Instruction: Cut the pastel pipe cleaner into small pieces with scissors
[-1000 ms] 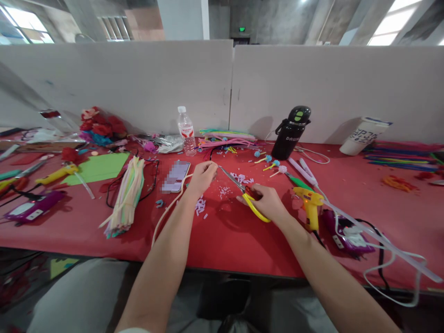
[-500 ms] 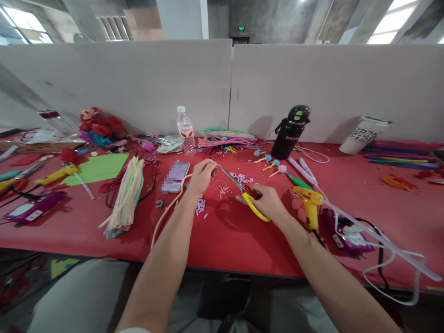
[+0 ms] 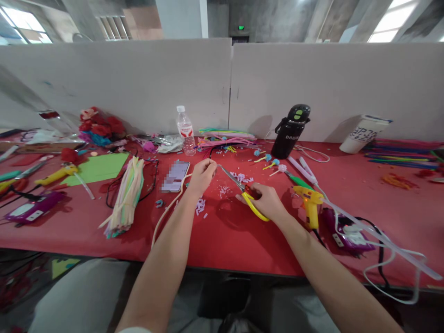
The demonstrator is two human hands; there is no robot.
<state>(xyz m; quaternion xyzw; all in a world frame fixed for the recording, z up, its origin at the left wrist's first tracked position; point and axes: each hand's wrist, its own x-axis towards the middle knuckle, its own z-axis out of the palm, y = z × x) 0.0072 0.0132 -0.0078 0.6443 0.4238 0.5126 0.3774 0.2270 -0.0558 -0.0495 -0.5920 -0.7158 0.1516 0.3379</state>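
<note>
The head view shows both hands meeting over the middle of the red desk [image 3: 249,249], between its front edge and the partition at its back edge. The right hand [image 3: 262,200] grips the scissors [image 3: 238,184], fingers curled around the yellow handles, blades angled toward the other hand; how far the blades are parted is too small to tell. The left hand [image 3: 204,176] has its fingers pinched together on a pale tip [image 3: 218,166], just beside the scissor points, probably so the small end stays steady there. A cream strand [image 3: 169,209] runs from near the front edge up to that hand; it may be the same piece, though the hand hides any link.

Lilac snippets [image 3: 200,206] lie by the left forearm, and others beyond the scissors, perhaps grouped to leave the middle free for the hands. The phone [image 3: 176,175] lies left of the left hand, seemingly where its screen can be glanced at. A tied bundle of pastel stems [image 3: 126,199] sits farther toward the desk's left edge, and the yellow glue gun [image 3: 311,199] rests right of the right hand, apparently within easy reach.
</note>
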